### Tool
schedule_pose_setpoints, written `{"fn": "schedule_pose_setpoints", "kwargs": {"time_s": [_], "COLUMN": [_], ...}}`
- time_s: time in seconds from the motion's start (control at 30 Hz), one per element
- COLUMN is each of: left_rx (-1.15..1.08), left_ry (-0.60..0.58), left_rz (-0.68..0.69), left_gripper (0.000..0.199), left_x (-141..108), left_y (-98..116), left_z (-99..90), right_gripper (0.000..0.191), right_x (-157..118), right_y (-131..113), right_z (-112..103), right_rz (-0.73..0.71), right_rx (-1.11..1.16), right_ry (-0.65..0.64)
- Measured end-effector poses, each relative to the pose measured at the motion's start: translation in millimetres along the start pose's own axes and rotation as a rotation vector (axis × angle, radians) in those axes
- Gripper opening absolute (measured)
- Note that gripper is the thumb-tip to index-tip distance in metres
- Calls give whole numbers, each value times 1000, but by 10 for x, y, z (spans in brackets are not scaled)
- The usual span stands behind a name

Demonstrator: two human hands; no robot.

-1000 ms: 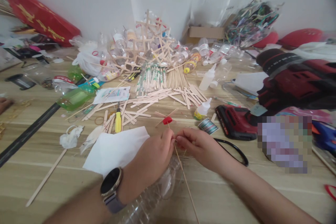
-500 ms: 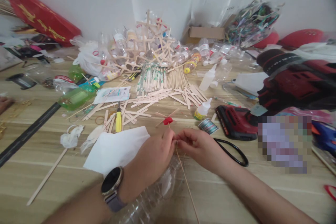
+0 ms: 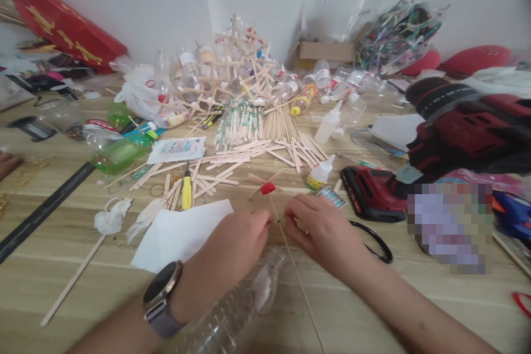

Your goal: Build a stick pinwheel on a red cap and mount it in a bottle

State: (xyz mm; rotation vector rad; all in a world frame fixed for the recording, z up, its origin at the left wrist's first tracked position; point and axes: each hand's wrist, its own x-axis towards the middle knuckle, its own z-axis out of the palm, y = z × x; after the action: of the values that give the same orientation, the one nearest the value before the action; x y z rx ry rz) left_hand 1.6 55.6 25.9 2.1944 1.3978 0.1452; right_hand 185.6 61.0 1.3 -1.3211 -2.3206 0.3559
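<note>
A thin wooden skewer (image 3: 299, 282) runs from the bottom edge up to a red bottle cap (image 3: 267, 188), which has crossed sticks behind it. My left hand (image 3: 243, 238), with a watch on its wrist, is closed at the fingertips just left of the skewer; what it pinches is too small to name. My right hand (image 3: 317, 227) is just right of the skewer, its curled fingers pressed together; whatever they hold is hidden. A small dark spot shows on the skewer between the hands. Below my left hand lies a clear plastic bottle (image 3: 236, 310).
A red and black power drill (image 3: 456, 127) stands at the right beside a black ring (image 3: 379, 249). White paper (image 3: 178, 235), a yellow screwdriver (image 3: 187, 191) and loose craft sticks (image 3: 224, 163) lie ahead. Plastic bottles pile up behind. Another person's hand (image 3: 8, 163) shows at the far left.
My hands have moved apart, left hand leftward and right hand slightly rightward, uncovering the skewer between them. The red cap has shifted slightly right and up.
</note>
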Motion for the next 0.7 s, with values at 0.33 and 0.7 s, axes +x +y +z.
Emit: {"fn": "schedule_pose_setpoints", "kwargs": {"time_s": [0.33, 0.7], "left_rx": [-231, -643], "left_ry": [63, -114], "left_rz": [-79, -223], "left_gripper": [17, 23], "left_x": [74, 145], "left_y": [-79, -116], "left_z": [10, 10], "right_gripper": [17, 11], "right_x": [24, 40], "right_y": [-45, -61], "right_z": [-27, 2], "right_rz": [61, 252], "right_rx": [184, 468], "right_ry": [-59, -158]}}
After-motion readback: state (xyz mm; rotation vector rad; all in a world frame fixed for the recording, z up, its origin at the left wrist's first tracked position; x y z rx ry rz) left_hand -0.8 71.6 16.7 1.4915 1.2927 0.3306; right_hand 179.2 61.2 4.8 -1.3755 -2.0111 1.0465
